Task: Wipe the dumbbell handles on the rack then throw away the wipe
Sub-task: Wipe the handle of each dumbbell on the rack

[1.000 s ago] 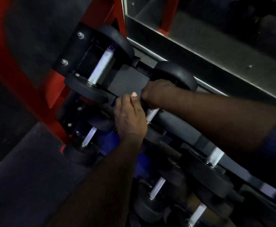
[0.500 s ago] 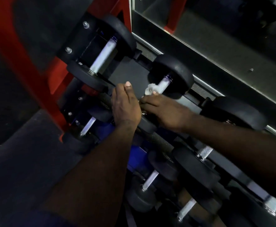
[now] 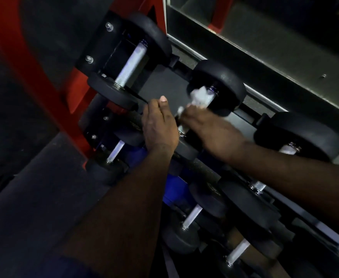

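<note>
**White wipe bunched on a top-tier handle**

The wipe [image 3: 199, 96], white and crumpled, was wrapped around the knurled steel handle [image 3: 212, 95] of the second dumbbell on the rack's [image 3: 96, 49] top tier. It sat just short of the round black head at the handle's 1 o'clock end and was pinched by the right hand [image 3: 210, 133]. At 10 o'clock lay the first dumbbell, its handle [image 3: 130, 63] bare and bright. At 4 o'clock lay a third dumbbell [image 3: 299, 135], its handle mostly hidden. Toward 6 o'clock, the lower tier held smaller dumbbells [image 3: 191, 216] with bare handles.

Left hand [image 3: 159, 128] flat, right hand [image 3: 211, 134] curled.
</note>
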Tool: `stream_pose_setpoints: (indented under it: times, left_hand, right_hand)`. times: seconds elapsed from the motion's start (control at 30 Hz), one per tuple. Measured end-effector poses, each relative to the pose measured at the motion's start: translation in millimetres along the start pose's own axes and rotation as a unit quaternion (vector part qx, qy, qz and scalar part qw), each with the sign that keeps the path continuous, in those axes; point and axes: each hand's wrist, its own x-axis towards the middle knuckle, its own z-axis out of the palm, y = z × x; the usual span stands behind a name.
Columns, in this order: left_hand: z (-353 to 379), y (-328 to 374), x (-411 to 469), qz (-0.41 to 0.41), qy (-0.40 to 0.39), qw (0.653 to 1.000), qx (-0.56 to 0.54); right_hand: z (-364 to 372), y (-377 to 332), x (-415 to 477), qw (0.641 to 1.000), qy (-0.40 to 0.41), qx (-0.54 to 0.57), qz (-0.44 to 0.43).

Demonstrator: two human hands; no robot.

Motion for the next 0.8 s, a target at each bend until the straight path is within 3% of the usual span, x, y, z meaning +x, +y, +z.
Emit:
stream_pose_setpoints:
  times: [0.07, 0.1, 0.23, 0.43, 0.57, 0.73, 0.8]
  left_hand:
    - [0, -1, 0, -0.001, -0.002, 1.000, 0.003]
    - [1, -2, 0, -0.002, -0.002, 1.000, 0.003]
    - [0, -2, 1, -0.004, 0.000, 1.000, -0.003]
    - [1, -3, 0, -0.001, 0.001, 1.000, -0.007]
    - [1, -4, 3, 0.002, 0.001, 1.000, -0.011]
    - [2, -5, 2, 0.004, -0.004, 1.000, -0.004]
    - [3, -7, 3, 0.015, 0.000, 1.000, -0.004]
  right_hand:
    - [9, -1, -3, 0.996, -0.051, -0.038, -0.063]
    - [6, 6, 4, 0.995, -0.044, -0.065, -0.055]
    - [-16, 14, 26, 0.982, -0.038, -0.159, 0.098]
    - [-15, -1, 33, 0.954, -0.112, -0.237, 0.145]
    - [-12, 10, 52, 0.961, -0.105, -0.245, 0.072]
    - [5, 1, 30, 0.985, -0.036, -0.130, -0.105]
    - [-4, 20, 36, 0.976, -0.053, -0.163, -0.131]
